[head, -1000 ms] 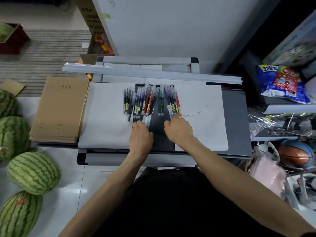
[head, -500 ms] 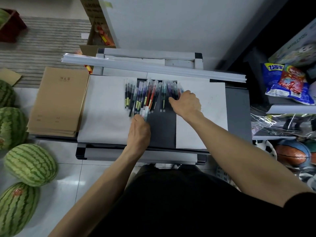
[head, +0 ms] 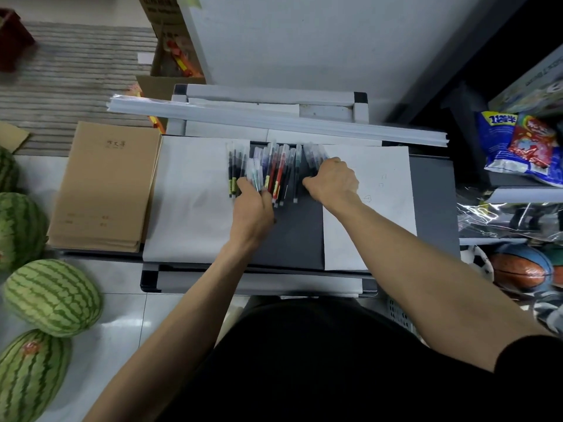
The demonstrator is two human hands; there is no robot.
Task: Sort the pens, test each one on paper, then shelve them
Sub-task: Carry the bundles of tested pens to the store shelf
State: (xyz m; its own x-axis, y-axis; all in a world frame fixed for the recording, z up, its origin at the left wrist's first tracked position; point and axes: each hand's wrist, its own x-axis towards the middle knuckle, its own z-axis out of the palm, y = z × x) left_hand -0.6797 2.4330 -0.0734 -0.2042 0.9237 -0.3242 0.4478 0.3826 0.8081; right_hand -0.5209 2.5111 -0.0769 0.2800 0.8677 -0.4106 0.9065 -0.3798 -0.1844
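Several clear-barrelled pens (head: 275,170) with black, red and blue ink lie side by side at the far middle of a dark grey table (head: 432,202). My left hand (head: 253,205) grips a small bunch of pens (head: 255,176) among the left ones, tips pointing away. My right hand (head: 332,181) lies over the rightmost pens (head: 313,153) with fingers curled around them. A white sheet (head: 189,202) lies left of the pens, and a second white sheet (head: 384,190) with small test marks lies right.
A stack of brown notebooks (head: 103,187) sits at the table's left end. Long white strips (head: 274,117) lie across the far edge. Several watermelons (head: 51,296) rest on the floor at left. Snack bags (head: 518,144) and balls (head: 521,269) crowd the shelves at right.
My left hand moved forward and left into the row with its bunch of pens. My right hand went from the near ends of the pens up onto the rightmost group and closed on it.
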